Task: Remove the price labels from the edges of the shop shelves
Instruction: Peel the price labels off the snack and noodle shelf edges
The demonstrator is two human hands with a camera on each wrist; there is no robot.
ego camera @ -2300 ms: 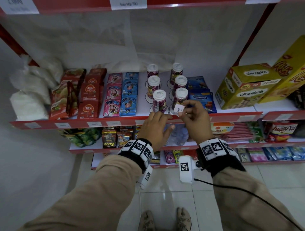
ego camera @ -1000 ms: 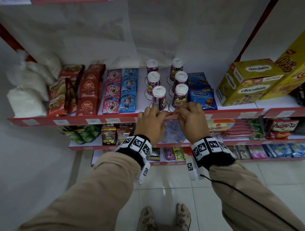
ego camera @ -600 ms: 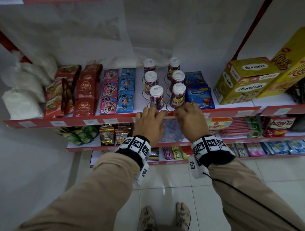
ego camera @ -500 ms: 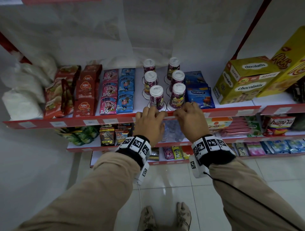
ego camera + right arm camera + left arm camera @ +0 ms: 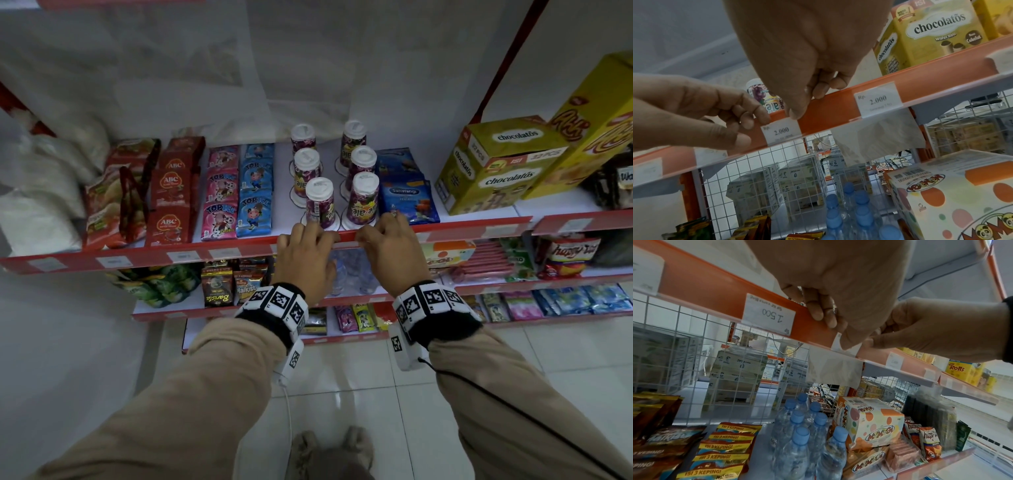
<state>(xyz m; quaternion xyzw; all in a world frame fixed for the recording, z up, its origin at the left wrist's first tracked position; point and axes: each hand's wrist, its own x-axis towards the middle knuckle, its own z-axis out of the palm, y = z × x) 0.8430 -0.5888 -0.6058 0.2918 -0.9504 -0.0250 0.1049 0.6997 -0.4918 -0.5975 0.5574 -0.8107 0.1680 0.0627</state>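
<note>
Since a moment ago our hands have dropped back to the shelf edge (image 5: 239, 248). Left hand (image 5: 305, 260) curls over the rail beside the label (image 5: 782, 130); right hand (image 5: 394, 253) curls there too, thumb at its top corner. It sits in the strip, ready to slide out.

A white wall (image 5: 342, 61) rises beyond the hands, with a sheet of clear plastic (image 5: 164, 68) draped over it up and to the left. A red upright post (image 5: 503, 58) slants up the wall to the right. Below the hands lies a floor of glossy pale tiles (image 5: 359, 383) that catch soft reflections. The light is dim and cool. Behind the lower shelf stands a white wire grid (image 5: 694, 340).
</note>
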